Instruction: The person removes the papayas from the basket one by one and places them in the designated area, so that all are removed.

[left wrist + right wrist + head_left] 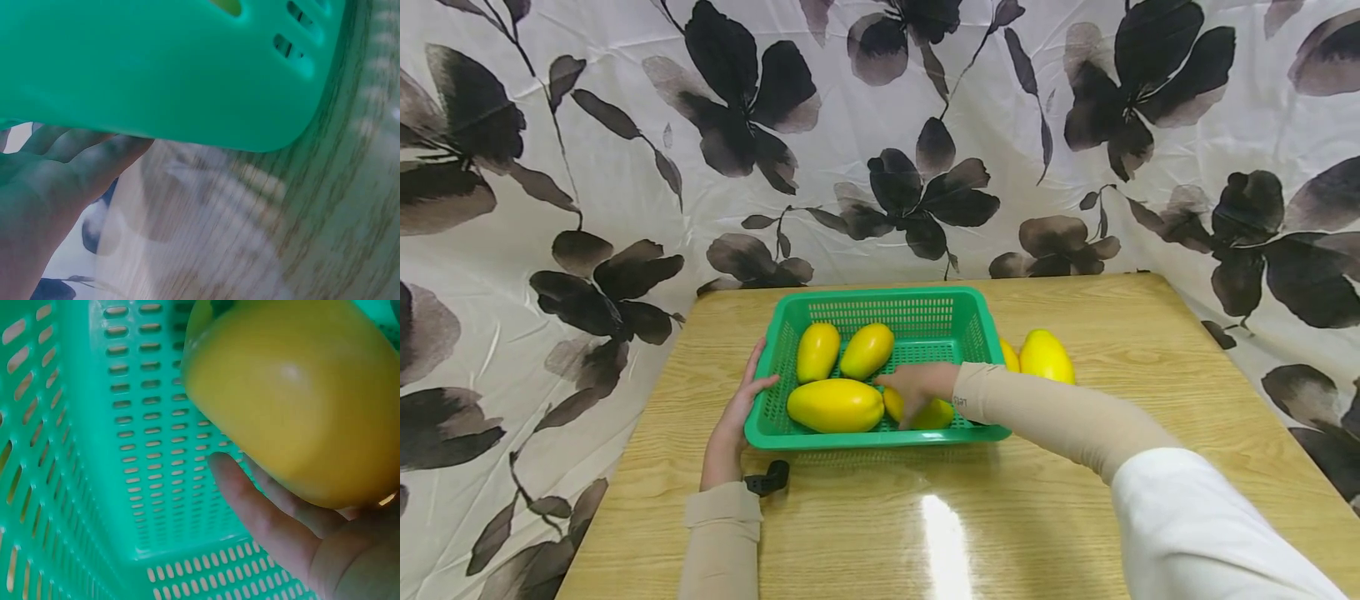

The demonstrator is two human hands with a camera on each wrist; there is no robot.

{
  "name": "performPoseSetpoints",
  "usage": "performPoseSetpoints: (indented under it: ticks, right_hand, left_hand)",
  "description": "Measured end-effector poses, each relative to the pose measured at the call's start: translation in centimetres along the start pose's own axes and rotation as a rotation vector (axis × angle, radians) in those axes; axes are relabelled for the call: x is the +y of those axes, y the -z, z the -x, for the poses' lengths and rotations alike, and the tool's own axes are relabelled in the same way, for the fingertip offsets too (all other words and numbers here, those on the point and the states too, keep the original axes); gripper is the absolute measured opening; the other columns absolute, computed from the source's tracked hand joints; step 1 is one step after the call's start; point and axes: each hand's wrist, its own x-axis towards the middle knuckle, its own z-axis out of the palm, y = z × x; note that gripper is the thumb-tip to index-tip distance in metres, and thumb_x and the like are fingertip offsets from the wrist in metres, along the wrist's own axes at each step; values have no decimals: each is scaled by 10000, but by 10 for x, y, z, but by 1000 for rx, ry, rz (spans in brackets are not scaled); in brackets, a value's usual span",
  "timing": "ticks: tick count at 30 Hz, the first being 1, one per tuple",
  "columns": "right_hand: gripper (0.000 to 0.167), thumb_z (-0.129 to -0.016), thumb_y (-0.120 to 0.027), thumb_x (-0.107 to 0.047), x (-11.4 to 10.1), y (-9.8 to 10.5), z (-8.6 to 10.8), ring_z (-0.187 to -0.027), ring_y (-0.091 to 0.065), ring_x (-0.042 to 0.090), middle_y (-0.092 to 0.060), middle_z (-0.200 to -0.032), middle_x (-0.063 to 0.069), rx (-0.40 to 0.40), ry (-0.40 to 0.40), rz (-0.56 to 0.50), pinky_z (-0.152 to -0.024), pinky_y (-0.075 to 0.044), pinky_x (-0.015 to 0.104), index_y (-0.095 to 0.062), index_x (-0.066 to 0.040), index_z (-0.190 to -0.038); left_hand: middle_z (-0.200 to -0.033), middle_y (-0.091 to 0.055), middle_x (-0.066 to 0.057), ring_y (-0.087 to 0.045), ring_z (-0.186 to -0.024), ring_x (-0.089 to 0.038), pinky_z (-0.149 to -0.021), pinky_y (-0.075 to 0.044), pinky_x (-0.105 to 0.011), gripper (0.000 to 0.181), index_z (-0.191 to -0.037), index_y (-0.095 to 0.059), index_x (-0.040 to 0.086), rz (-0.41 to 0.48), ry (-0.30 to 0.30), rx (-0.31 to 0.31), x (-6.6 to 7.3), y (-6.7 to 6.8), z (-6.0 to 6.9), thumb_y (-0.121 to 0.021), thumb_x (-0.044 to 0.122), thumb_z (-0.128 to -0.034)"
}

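Observation:
A green plastic basket (880, 442) stands on the table with several yellow mangoes inside. Two smaller mangoes, one mango (817, 352) upright and another mango (867, 351) tilted, lie toward the back; a longer mango (836, 406) lies at the front left. My left hand (743, 408) holds the basket's left side, thumb over the rim and fingers along the outer wall. Inside the basket, my right hand (920, 388) grips a mango (934, 414) at the front right, partly covering it. In the right wrist view, fingers show beside that mango (287, 394).
To the basket's right, a yellow mango (1047, 357) lies on the wooden table (850, 533), with another mango (1009, 357) partly hidden by the basket. A black device (769, 478) sits at my left wrist. Floral cloth (850, 167) hangs behind and beside the table.

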Motion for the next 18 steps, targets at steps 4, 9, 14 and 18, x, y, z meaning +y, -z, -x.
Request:
performPoseSetpoints:
  ticks: [4,9,14,18]
  right_hand:
    - [840,-717,-770,-340,1,-4,-2,-1170,-438,216,-464,-1305,97,12,6,-9,-956,-372,391,-319,-206,-1413]
    - [853,-697,-788,-329,2,-6,-5,-1156,-438,208,-474,-1289,82,24,7,1,-949,-376,380,-344,-206,-1415]
    - [829,-675,-811,-290,2,-6,-7,-1093,-459,194,-511,-1214,61,33,26,3,-917,-398,366,-398,-215,-1389]
    - [774,-649,-830,-236,2,-6,-8,-993,-490,168,-549,-1093,25,47,49,-6,-869,-424,341,-467,-197,-1332]
  left_hand:
    - [-1524,74,-27,-160,-1330,-329,-888,-403,-357,666,-1463,38,359,4,-10,-5,0,0,0,-327,107,-965]
    - [-1526,59,-23,-155,-1338,-308,-908,-391,-329,670,-1458,29,382,1,-14,-15,-1,1,-1,-325,101,-964]
    - [-1527,51,-24,-152,-1341,-300,-905,-392,-309,672,-1462,31,366,-5,-21,-16,-2,1,-2,-329,97,-963]
    - [-1526,53,-31,-145,-1342,-309,-882,-401,-295,667,-1464,35,356,-3,-28,-16,-2,1,-1,-323,97,-963]
